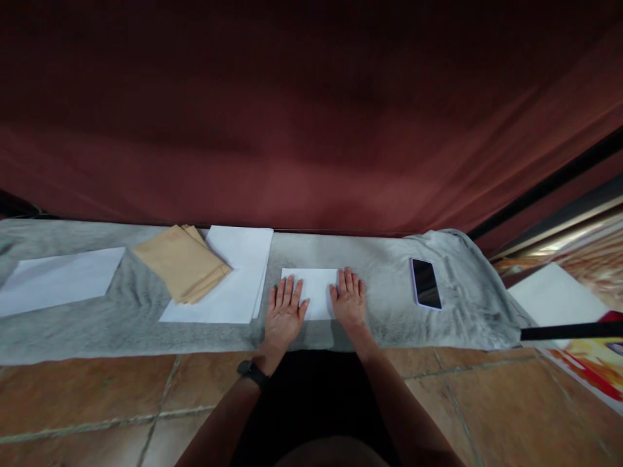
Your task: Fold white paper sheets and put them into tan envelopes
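Note:
A small white sheet of paper (318, 295) lies on the grey cloth (384, 279) right in front of me. Flat on its left side rests my left hand (283, 314), fingers spread and pointing away from me. My right hand (349, 301) lies flat over the paper's right edge, its fingers also stretched out. Neither hand grips anything. The paper's side edges are partly hidden under my hands, and I cannot tell whether it is folded.
To the left are larger white sheets (233, 301), brown envelopes (180, 263) partly on them, and another white sheet (63, 280). A phone (426, 283) lies to the right. Behind the cloth hangs a dark red fabric (302, 162). Tiled floor (97, 395) runs in front.

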The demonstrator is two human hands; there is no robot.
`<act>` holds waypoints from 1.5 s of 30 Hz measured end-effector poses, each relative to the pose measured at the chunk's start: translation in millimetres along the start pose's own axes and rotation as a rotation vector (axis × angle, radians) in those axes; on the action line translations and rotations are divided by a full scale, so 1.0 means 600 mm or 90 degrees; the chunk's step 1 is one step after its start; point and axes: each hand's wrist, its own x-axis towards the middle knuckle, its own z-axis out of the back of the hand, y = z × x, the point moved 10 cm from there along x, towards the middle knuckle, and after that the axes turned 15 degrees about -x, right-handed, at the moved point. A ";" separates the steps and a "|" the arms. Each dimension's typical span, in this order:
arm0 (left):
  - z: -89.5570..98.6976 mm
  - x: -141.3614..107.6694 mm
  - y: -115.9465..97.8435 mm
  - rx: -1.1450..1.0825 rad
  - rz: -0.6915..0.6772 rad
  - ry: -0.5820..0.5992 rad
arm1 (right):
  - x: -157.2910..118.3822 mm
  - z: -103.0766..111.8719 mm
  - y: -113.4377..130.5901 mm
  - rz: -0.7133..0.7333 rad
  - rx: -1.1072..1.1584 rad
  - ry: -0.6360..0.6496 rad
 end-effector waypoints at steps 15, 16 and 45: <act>-0.003 -0.092 -0.083 -0.056 -0.251 0.147 | -0.114 0.043 0.095 0.306 0.072 0.076; -0.001 -0.098 -0.085 -0.058 -0.255 0.150 | -0.119 0.044 0.089 0.314 0.064 0.073; -0.017 -0.084 -0.098 -0.024 -0.189 0.193 | -0.165 0.060 0.063 0.308 0.028 0.015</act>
